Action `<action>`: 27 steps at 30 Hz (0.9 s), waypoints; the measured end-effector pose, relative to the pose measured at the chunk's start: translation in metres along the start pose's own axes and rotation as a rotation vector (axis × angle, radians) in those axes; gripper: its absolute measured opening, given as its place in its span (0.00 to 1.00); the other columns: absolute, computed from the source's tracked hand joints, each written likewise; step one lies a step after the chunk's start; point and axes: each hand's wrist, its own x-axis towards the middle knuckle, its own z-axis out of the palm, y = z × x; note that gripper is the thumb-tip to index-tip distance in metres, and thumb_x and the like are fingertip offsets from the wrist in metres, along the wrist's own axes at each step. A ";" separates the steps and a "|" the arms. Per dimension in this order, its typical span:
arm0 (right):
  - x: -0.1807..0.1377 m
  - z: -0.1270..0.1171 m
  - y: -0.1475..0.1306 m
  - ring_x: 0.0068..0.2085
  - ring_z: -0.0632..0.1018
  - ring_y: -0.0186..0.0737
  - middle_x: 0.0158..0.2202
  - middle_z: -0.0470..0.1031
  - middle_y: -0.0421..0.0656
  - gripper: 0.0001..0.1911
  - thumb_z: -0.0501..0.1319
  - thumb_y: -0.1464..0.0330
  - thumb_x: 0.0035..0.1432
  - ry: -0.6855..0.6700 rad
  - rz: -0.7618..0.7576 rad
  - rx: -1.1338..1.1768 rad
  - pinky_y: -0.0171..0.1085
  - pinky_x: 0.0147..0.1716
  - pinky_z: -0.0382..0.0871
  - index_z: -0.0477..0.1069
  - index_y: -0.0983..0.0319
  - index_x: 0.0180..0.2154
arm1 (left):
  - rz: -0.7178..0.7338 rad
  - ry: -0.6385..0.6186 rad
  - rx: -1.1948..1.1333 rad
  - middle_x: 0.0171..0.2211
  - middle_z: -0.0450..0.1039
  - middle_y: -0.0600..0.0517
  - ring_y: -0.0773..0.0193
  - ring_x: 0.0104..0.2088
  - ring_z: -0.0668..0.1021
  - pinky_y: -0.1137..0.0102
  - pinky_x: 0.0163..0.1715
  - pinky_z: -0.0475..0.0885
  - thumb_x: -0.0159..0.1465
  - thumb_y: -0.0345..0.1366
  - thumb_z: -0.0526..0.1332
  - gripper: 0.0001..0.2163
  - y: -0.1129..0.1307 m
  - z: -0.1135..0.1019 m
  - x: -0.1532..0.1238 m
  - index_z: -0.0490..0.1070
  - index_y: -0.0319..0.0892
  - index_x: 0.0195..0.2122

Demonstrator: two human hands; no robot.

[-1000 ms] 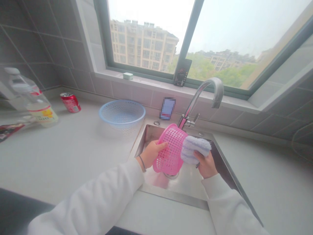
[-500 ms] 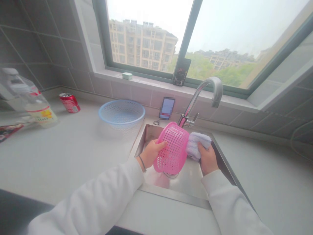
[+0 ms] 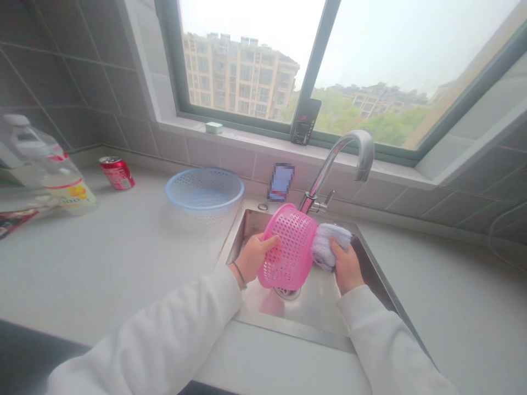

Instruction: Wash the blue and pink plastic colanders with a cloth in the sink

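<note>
Over the sink (image 3: 288, 326) I hold a pink plastic basket (image 3: 293, 247) full of small holes, tipped on its side. My left hand (image 3: 254, 259) grips its left rim, with the thumb lying on the perforated side and the other fingers out of sight behind it. A folded, pale, fluffy cloth (image 3: 327, 247) is pinched in my right hand (image 3: 346, 266). It presses against the basket's right side, which seems to be the bottom. Below the basket the drain (image 3: 287, 293) partly shows.
A curved faucet (image 3: 337, 159) rises behind the sink. On the counter at left stand a blue basket (image 3: 206, 189), a red can (image 3: 117, 173) and a clear bottle (image 3: 61, 175). A blurred phone-like object (image 3: 281, 182) leans on the wall. The sill holds a small pale-green block (image 3: 213, 128).
My right hand and the cloth have shifted slightly left and down along the basket. The basket has moved very little, and my left hand keeps its grip.
</note>
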 end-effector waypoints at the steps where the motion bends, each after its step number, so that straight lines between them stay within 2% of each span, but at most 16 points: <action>1: -0.001 0.001 -0.001 0.46 0.79 0.43 0.46 0.80 0.43 0.25 0.72 0.55 0.47 -0.005 -0.007 0.002 0.40 0.46 0.76 0.76 0.59 0.45 | 0.004 -0.003 -0.005 0.30 0.78 0.47 0.63 0.29 0.77 0.67 0.35 0.72 0.55 0.45 0.72 0.18 0.000 0.000 0.000 0.77 0.34 0.37; 5: -0.007 0.004 -0.006 0.42 0.80 0.43 0.43 0.80 0.43 0.28 0.74 0.56 0.43 -0.060 -0.033 0.046 0.41 0.41 0.78 0.75 0.59 0.46 | 0.018 -0.008 -0.021 0.35 0.80 0.43 0.59 0.33 0.79 0.64 0.39 0.74 0.54 0.47 0.72 0.21 0.001 0.003 -0.001 0.77 0.33 0.40; 8: -0.017 0.007 -0.010 0.40 0.80 0.44 0.42 0.80 0.43 0.31 0.76 0.57 0.39 -0.128 -0.054 0.065 0.42 0.38 0.78 0.75 0.57 0.46 | 0.029 0.026 -0.021 0.34 0.80 0.43 0.59 0.33 0.80 0.63 0.40 0.74 0.53 0.48 0.73 0.22 0.003 0.004 -0.001 0.77 0.33 0.40; 14: -0.036 0.010 -0.018 0.42 0.80 0.49 0.40 0.80 0.44 0.30 0.77 0.56 0.35 -0.278 -0.084 0.016 0.48 0.41 0.78 0.77 0.56 0.44 | 0.027 0.061 -0.046 0.35 0.80 0.44 0.59 0.34 0.80 0.63 0.41 0.74 0.54 0.47 0.72 0.21 0.005 0.004 -0.001 0.77 0.34 0.40; 22: -0.024 0.008 -0.016 0.40 0.80 0.47 0.40 0.80 0.44 0.32 0.73 0.50 0.41 -0.188 -0.065 -0.050 0.44 0.39 0.77 0.75 0.58 0.46 | 0.020 0.061 -0.047 0.35 0.79 0.45 0.61 0.32 0.79 0.65 0.39 0.74 0.56 0.46 0.71 0.20 0.002 0.002 0.000 0.76 0.34 0.40; 27: -0.017 0.007 -0.014 0.40 0.80 0.46 0.42 0.80 0.44 0.32 0.73 0.50 0.43 -0.184 -0.016 -0.036 0.40 0.38 0.77 0.74 0.60 0.47 | 0.011 0.062 -0.055 0.36 0.79 0.44 0.60 0.34 0.79 0.63 0.41 0.74 0.55 0.46 0.71 0.20 0.002 0.003 0.000 0.76 0.33 0.40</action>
